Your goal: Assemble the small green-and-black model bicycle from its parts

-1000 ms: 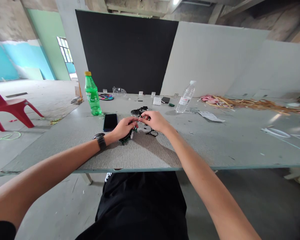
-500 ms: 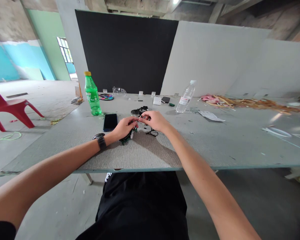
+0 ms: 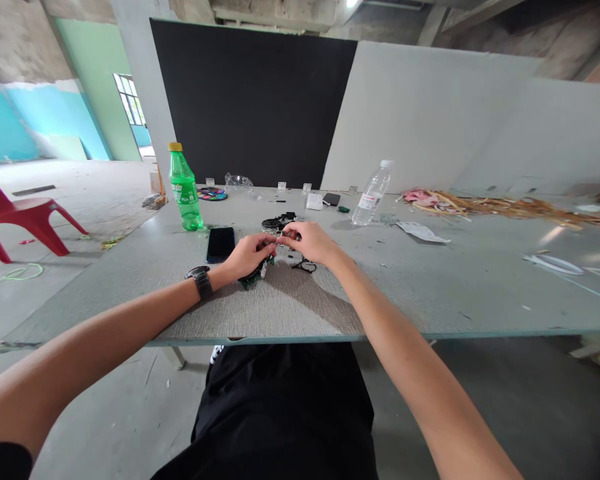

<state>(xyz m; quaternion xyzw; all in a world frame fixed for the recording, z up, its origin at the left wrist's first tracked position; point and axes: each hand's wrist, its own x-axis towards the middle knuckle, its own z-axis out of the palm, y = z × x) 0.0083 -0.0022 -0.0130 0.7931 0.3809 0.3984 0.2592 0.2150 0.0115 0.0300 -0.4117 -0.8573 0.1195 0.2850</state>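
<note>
My left hand [image 3: 251,255] and my right hand [image 3: 311,241] meet over the table, their fingertips pinched close together. Whatever they pinch is too small to make out. Partly under my left hand lies a dark green and black piece [image 3: 250,279] with a pale, ridged bit at its right end; my palm hides much of it. Just beyond my fingertips sits a cluster of black parts [image 3: 276,222]. A thin black loop-shaped piece [image 3: 306,266] rests below my right hand. Left of my left hand, a dark phone [image 3: 221,244] lies flat.
A green bottle [image 3: 184,193] stands at the left and a clear bottle [image 3: 373,195] at the right. Along the back are a paint palette [image 3: 213,194], a white case [image 3: 315,201] and wooden strips [image 3: 510,208]. A paper [image 3: 423,232] lies right. The table's front edge [image 3: 290,340] is near my lap.
</note>
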